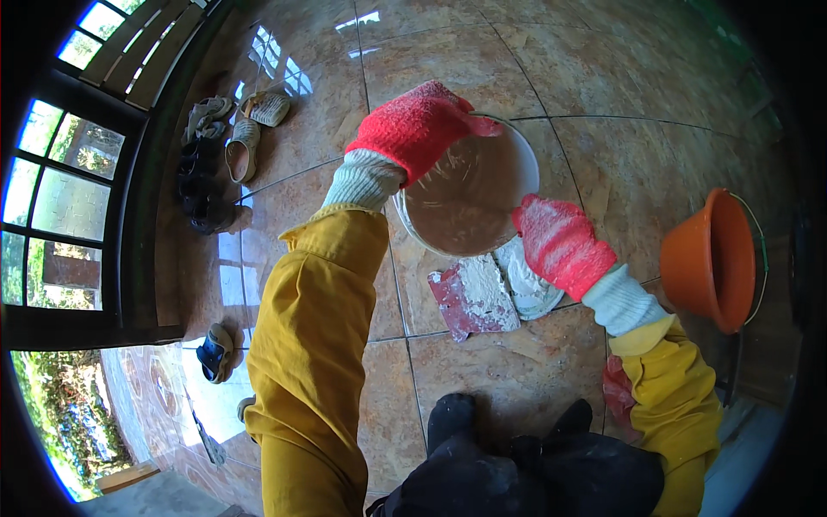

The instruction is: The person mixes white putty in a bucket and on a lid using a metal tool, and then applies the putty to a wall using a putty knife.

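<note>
As glossy brown floor tiles (637, 69) spread all around, a white bucket (528, 168) of murky brown liquid (469, 207) stands between the left hand (422, 129) and the right hand (562, 244).

The white bucket is on the floor ahead of the person's feet (452, 418), probably so that both arms reach its rim. Well to its right is an orange bucket (689, 263), clear of the working arms. By the near rim lie a plaster-smeared round white lid (538, 302) and a reddish flat plate (474, 297) coated likewise, seemingly within easy reach. Red-gloved, the left hand curls closed over the far rim, likely to steady it; the right hand is bunched at the near-right rim, but whether it grips that or something hidden, I cannot tell.
</note>
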### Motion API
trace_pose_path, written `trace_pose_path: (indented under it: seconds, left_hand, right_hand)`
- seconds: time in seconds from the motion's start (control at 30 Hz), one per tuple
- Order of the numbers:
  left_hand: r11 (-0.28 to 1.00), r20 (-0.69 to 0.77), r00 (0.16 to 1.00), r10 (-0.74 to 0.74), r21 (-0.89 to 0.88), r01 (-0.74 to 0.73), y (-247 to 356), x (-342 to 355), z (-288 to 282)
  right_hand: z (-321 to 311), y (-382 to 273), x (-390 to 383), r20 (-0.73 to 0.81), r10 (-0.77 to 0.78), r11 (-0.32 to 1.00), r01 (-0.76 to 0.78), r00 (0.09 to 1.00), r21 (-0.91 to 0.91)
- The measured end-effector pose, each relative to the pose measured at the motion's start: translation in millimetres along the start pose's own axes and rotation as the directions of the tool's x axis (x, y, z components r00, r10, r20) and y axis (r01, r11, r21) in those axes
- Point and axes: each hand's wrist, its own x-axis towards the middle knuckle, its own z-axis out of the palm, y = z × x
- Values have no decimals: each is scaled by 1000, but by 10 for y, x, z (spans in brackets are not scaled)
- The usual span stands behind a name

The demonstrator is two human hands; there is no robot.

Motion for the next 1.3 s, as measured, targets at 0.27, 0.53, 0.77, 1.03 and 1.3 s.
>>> trace_pose_path:
  seconds: [0.27,0.53,0.77,1.03,1.3]
  left_hand:
    - [998,56,998,-36,-50,39,-1,61,59]
    - [938,-79,996,-51,-347,20,115,39,147]
    - [923,-155,987,-37,-384,-26,123,108,183]
    - [972,-90,996,9,-233,-30,114,262,245]
    - [990,-68,997,31,-136,-40,175,324,251]
  right_hand:
    - [-29,-18,94,20,-162,986,162,987,-24]
    - [-152,-67,279,26,-95,974,98,995,-205]
    - [-212,-4,396,-386,-2,993,-42,922,-106]
    - [-26,32,266,-385,172,946,-261,907,-192]
    - [-135,-97,26,-303,142,975,-187,942,-124]
